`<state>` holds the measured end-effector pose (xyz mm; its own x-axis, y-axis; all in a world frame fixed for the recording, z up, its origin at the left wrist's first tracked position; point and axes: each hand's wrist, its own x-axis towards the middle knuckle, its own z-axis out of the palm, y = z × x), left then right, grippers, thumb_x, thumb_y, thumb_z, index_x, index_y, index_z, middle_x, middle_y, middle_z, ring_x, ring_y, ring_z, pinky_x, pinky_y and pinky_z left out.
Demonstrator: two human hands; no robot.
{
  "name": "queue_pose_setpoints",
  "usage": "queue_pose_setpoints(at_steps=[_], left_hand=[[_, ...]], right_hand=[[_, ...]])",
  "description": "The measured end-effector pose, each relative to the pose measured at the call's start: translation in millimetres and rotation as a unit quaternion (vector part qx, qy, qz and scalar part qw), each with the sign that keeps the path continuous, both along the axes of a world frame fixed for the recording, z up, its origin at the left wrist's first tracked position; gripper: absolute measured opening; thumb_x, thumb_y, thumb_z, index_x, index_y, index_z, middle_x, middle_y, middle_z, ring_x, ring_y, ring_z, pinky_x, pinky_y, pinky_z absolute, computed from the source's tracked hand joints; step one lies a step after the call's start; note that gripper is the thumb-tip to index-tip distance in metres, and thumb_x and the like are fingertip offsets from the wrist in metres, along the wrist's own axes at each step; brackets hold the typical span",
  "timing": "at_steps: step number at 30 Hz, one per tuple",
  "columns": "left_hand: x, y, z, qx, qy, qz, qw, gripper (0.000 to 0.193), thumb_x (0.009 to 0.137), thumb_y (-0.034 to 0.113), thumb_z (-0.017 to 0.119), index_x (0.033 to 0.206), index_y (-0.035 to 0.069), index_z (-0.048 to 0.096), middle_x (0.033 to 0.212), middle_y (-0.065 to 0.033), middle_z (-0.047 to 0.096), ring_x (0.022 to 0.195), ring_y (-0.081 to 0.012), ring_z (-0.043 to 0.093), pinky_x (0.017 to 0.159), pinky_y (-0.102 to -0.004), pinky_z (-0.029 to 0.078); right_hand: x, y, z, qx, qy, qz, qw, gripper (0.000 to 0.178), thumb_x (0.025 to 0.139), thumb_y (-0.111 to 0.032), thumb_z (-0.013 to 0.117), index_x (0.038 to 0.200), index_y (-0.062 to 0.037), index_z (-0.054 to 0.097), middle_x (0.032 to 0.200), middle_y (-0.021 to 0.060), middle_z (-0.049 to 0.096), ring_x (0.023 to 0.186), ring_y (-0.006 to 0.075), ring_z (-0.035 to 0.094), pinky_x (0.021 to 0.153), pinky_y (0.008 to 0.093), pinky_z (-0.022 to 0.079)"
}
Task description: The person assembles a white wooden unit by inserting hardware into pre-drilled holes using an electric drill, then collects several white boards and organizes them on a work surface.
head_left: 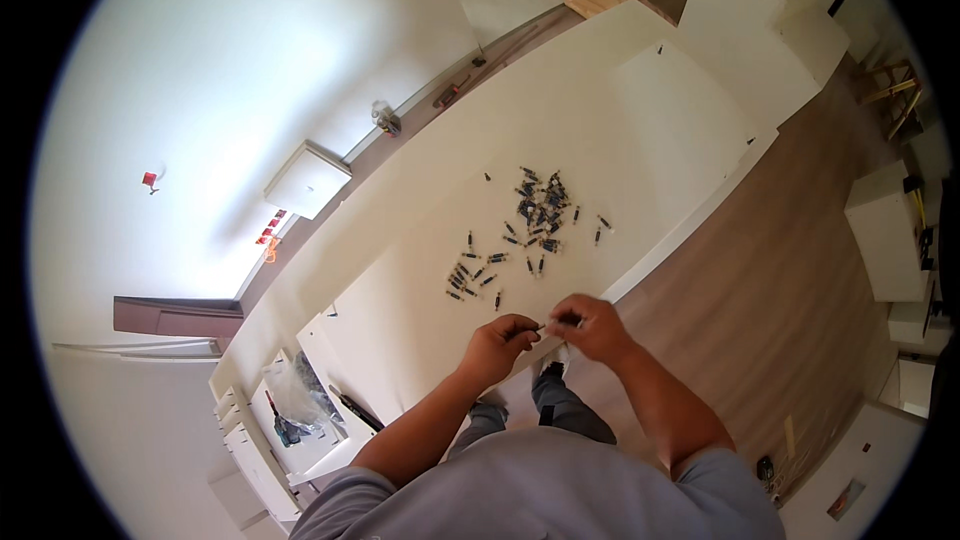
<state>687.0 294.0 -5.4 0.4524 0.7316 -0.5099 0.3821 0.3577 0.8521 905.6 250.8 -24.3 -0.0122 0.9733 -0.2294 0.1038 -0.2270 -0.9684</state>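
Near the front edge of a white panel (400,280), my left hand (500,348) and my right hand (592,330) meet with fingertips pinched together. Between them is a small dark rod-like fitting (542,329), mostly covered by the fingers, so its exact kind is hidden. Beyond my hands lies a pile of small dark cylindrical fittings (543,202) with pale ends. Several more fittings (464,278) lie in a looser group left of the pile, and a single one (498,301) rests closest to my left hand.
White cabinet parts (760,20) stand at the far right. Left of me are a plastic bag (292,395), a power tool (284,428) and a long black tool (356,407). A white box (308,180) sits by the wall. Wood-look floor (740,240) stretches to the right.
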Motion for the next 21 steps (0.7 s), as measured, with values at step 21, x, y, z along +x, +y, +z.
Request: queue_pose_setpoints(at_steps=[21], left_hand=[[-43,-55,42,0.244,0.117,-0.025,0.962,0.011,0.088,0.015,0.078,0.095,0.006,0.078,0.090,-0.0114,0.076,0.078,-0.0235,0.074,0.071,-0.0328,0.059]], right_hand=[[-54,-33,29,0.071,-0.189,0.142,0.969,0.039,0.089,-0.044,0.075,0.082,-0.0062,0.066,0.076,0.0115,0.070,0.071,0.0337,0.068,0.065,0.0433,0.053]])
